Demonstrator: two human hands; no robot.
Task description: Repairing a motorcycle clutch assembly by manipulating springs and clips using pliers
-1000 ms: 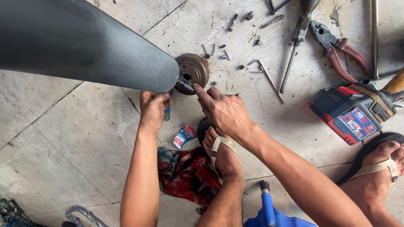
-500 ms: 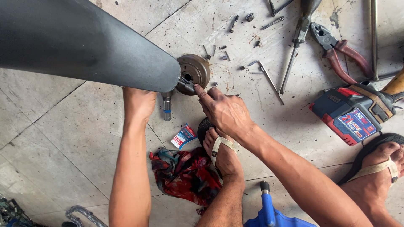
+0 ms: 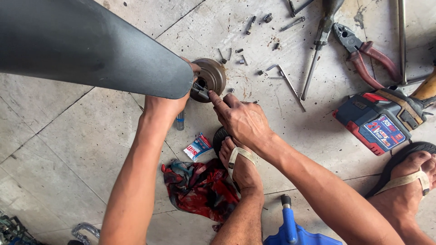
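A round, rusty-brown metal hub [image 3: 213, 75] sits at the tip of a large dark grey panel [image 3: 86, 45] that lies across the top left. My left hand [image 3: 165, 106] reaches up under the panel's edge, and its fingertips curl over the hub's top. My right hand [image 3: 240, 118] rests just below the hub. Its index finger touches a small metal piece on the hub's lower rim; the thumb is hidden. A small blue-handled tool [image 3: 180, 120] lies on the floor beside my left wrist.
On the concrete floor lie a red and black cordless tool [image 3: 377, 127], red-handled pliers [image 3: 363, 54], a screwdriver [image 3: 318, 50], a hex key [image 3: 286, 79] and scattered bolts. A red rag [image 3: 200, 188], a small packet [image 3: 197, 147], a blue object [image 3: 293, 227] and my sandalled feet [image 3: 240, 163] are nearby.
My left hand has risen from the blue-handled tool on the floor to the hub, under the panel's edge. My right hand has stayed at the hub.
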